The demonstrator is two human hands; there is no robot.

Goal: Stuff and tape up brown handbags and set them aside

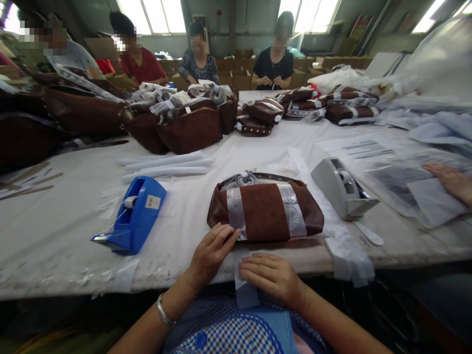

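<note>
A brown handbag lies in front of me, with a translucent plastic strip around its left part and another band around its right. Its handle arches along the far side, and a coil of plastic-wrapped cord sits at the top. My left hand is closed, its bent fingertips on the left strip at the bag's near edge. That strip's loose end hangs over the table edge. My right hand lies over this end with fingers stretched out and side by side; its thumb is hidden.
A blue tape dispenser stands left of the bag, a grey one right. White paper rolls and brown bags lie beyond. Another person's hand rests near plastic sheets at right. Several people sit across the table.
</note>
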